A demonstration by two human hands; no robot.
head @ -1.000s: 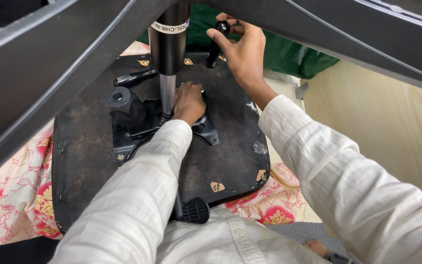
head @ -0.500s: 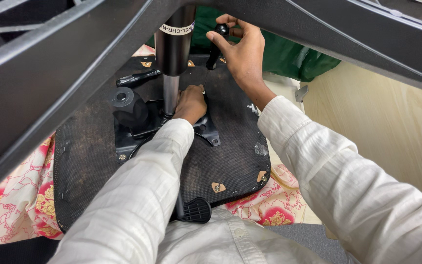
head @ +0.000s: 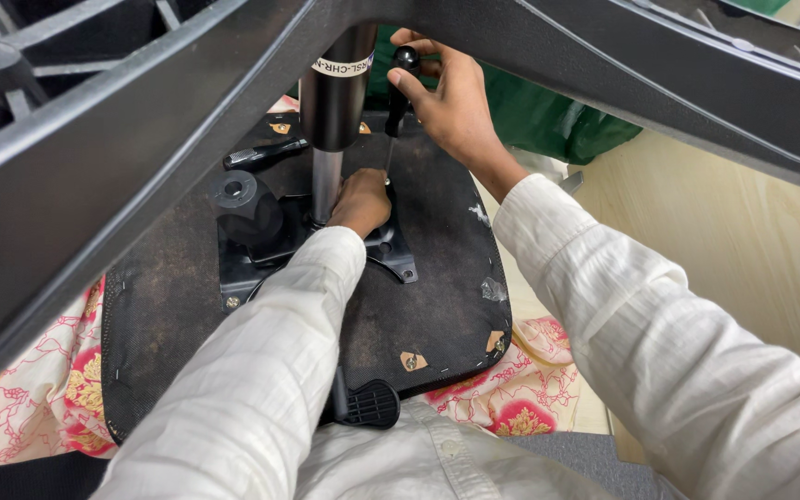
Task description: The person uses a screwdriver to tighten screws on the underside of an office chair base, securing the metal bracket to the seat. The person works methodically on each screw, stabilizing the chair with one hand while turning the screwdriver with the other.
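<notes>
Screwdriver stands near-upright over the black mechanism plate bolted to the upturned chair seat; its thin shaft runs down to a point just beside the gas-lift column. Right hand is wrapped around the black handle, fingers curled tight. Left hand is closed at the column's foot, next to the shaft tip; what it pinches there cannot be told.

Step in hand, as judged: driving or loosening a fastener at the plate's centre. The next move calls for keeping the shaft in line with the fastener and the left hand steadying the tip.

Surroundings: seat lies underside-up on a floral cloth. A round knob sits at the plate's left end; a lever paddle protrudes at the seat's near edge. A green cloth lies beyond the seat.

Obstructions: base legs cross overhead, limiting sight and handle swing. The column crowds the shaft.
</notes>
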